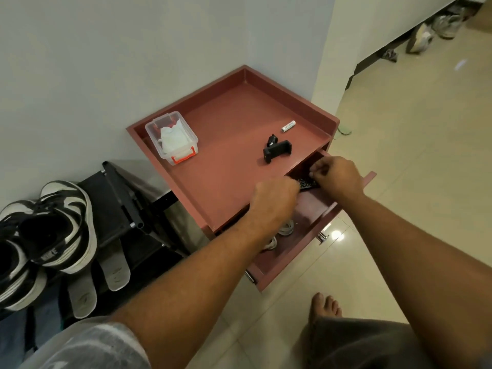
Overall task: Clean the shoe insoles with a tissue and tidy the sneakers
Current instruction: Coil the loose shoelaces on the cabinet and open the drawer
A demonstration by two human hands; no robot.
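**A:** Where's the tissue?

**B:** In a clear plastic box (171, 137), rect., orange latch, back-left on the red-brown bench (234, 107), near the wall. White, crumpled, 1 wad.

**A:** Sneakers? Insoles?

**B:** 2 sneakers (62, 225), black & white, smooth uppers, side by side on the black shoe rack (119, 198), left of the bench. 2 grey insoles (114, 265), flat, matte, lying on the rack just beside them, rounded ends toward me.

**A:** And your hands?

**B:** Both at the open drawer (314, 209). My left grip (274, 198) has its fingers curled under, at one end of a black keypad thing (308, 184); can't tell if I've got hold of it. My right grip (336, 177) has its fingertips bunched just above it; can't tell what they pinch, if anything.

**A:** Anything else there?

**B:** 1 white battery (288, 126), cylinder. 1 black plastic clamp (277, 150) near it. White cable (286, 228), looped, in the drawer.
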